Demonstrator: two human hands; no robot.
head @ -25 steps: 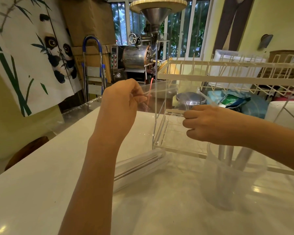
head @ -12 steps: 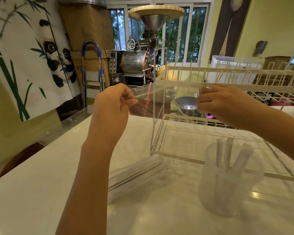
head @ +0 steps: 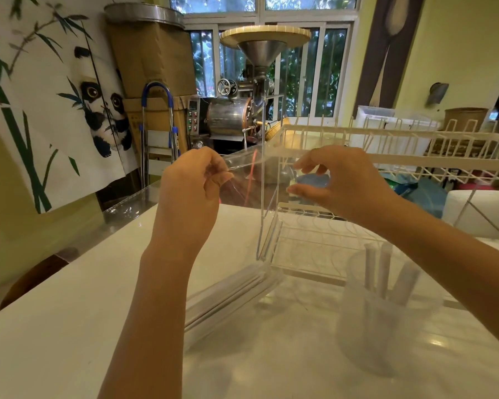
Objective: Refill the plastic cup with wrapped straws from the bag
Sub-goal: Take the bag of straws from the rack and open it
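Observation:
My left hand (head: 190, 191) pinches one side of the mouth of a clear plastic bag (head: 251, 180), raised above the white table (head: 55, 326). My right hand (head: 337, 182) meets the opposite side of the bag's mouth with its fingers spread; the film is stretched taut between my hands. The bag hangs down, and a bundle of wrapped straws (head: 234, 295) in its bottom end rests on the table. A translucent plastic cup (head: 386, 335) stands at the right under my right forearm, with three wrapped straws (head: 382, 269) upright in it.
A white wire dish rack (head: 401, 136) stands right behind the bag and cup, its upper shelf at hand height. A steel coffee roaster (head: 234, 116) and a folded stepladder (head: 156, 133) are beyond the table's far edge. A panda cloth (head: 55, 110) hangs at left.
Both hands have lifted the bag's mouth higher. My right hand rose from above the cup to rack height and went from a fist to spread fingers, while the straws stayed on the table.

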